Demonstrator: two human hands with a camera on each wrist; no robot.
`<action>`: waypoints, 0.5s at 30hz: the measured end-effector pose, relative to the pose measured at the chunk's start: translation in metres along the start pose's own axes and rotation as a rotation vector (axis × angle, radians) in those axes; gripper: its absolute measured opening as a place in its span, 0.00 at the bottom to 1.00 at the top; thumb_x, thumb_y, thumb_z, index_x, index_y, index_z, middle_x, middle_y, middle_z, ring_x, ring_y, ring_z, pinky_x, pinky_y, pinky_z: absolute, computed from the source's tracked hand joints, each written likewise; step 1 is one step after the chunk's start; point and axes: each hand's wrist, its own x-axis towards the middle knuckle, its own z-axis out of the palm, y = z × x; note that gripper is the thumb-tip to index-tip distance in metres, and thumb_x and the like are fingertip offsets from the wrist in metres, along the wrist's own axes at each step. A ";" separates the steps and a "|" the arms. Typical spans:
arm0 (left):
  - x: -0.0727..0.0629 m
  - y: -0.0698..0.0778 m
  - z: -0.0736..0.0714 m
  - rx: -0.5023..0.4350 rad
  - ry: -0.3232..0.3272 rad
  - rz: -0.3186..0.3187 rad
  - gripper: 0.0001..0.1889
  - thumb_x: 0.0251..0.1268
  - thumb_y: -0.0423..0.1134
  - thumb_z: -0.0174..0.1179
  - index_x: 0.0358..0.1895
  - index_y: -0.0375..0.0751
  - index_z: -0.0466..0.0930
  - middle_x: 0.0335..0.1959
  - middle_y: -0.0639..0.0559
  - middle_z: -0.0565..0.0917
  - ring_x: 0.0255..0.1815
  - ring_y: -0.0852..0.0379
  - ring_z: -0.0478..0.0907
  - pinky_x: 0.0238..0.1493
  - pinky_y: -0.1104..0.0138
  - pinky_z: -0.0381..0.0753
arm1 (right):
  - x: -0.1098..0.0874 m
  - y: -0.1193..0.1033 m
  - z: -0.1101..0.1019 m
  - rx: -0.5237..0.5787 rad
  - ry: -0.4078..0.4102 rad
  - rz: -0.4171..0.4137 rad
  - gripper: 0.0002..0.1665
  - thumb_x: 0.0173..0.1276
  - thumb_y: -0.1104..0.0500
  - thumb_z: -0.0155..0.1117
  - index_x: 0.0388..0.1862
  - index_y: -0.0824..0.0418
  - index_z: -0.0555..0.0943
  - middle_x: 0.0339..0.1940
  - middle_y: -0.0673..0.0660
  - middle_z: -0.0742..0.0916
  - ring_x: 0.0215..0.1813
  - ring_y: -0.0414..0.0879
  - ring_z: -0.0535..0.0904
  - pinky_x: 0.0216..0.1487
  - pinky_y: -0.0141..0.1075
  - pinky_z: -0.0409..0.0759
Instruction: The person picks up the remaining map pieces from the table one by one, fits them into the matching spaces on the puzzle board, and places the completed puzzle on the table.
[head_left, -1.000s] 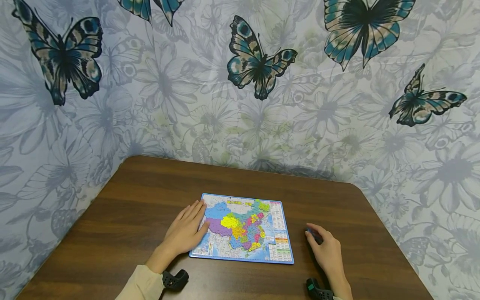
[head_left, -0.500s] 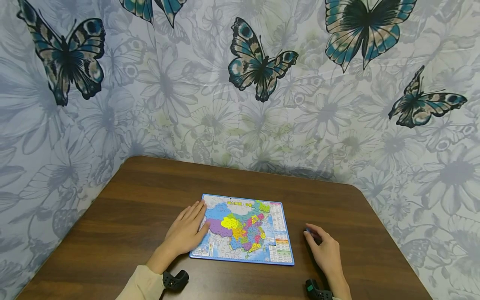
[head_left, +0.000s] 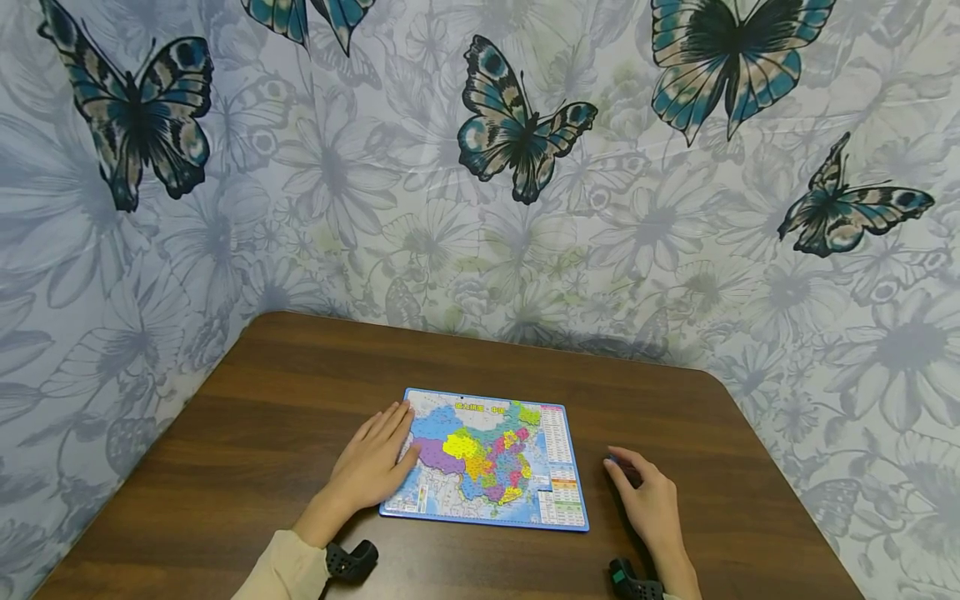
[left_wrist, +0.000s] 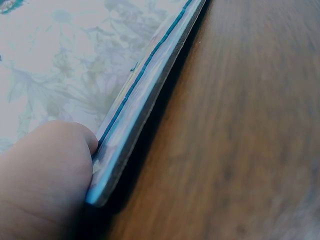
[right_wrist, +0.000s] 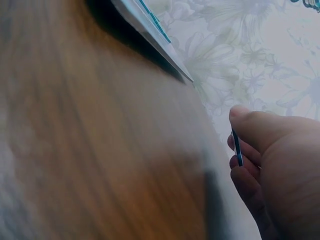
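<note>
A map puzzle board (head_left: 491, 504) with blue edges and many-coloured regions lies flat on the table. My left hand (head_left: 378, 454) rests on its left edge, fingers straight and thumb on the map. In the left wrist view the thumb (left_wrist: 55, 160) touches the board near its corner. To the right of the board, apart from it, my right hand (head_left: 648, 496) pinches a thin flat piece (right_wrist: 236, 148) between thumb and fingers. That piece is dark with a blue edge; its face is hidden, and only a sliver shows in the right wrist view.
The brown wooden table (head_left: 315, 358) has rounded far corners. Behind it stands a wall (head_left: 420, 250) with pale flowers and teal butterflies. A black wrist device (head_left: 351, 560) sits on the left wrist, another black device (head_left: 633, 582) on the right.
My right hand has shifted slightly left toward the board, still pinching the thin piece. The left hand and the board stay in place.
</note>
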 end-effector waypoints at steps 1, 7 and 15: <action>0.000 0.000 0.000 -0.001 0.002 0.000 0.36 0.80 0.54 0.50 0.80 0.34 0.60 0.83 0.41 0.59 0.84 0.42 0.54 0.83 0.47 0.51 | 0.000 0.000 0.000 0.003 0.000 0.002 0.14 0.69 0.61 0.73 0.53 0.59 0.88 0.45 0.59 0.92 0.46 0.58 0.90 0.49 0.56 0.86; 0.000 0.000 0.000 0.001 0.001 0.000 0.36 0.80 0.54 0.50 0.79 0.33 0.60 0.82 0.40 0.59 0.83 0.41 0.55 0.83 0.47 0.51 | 0.002 -0.002 0.002 0.011 -0.018 -0.007 0.16 0.68 0.61 0.74 0.54 0.59 0.88 0.46 0.58 0.92 0.45 0.55 0.90 0.48 0.52 0.87; 0.000 -0.001 0.002 0.001 0.001 -0.003 0.36 0.79 0.54 0.50 0.80 0.34 0.60 0.83 0.40 0.59 0.84 0.41 0.55 0.83 0.47 0.51 | 0.002 -0.002 0.006 0.020 -0.014 -0.042 0.18 0.64 0.64 0.76 0.54 0.60 0.87 0.48 0.58 0.92 0.45 0.53 0.91 0.47 0.44 0.89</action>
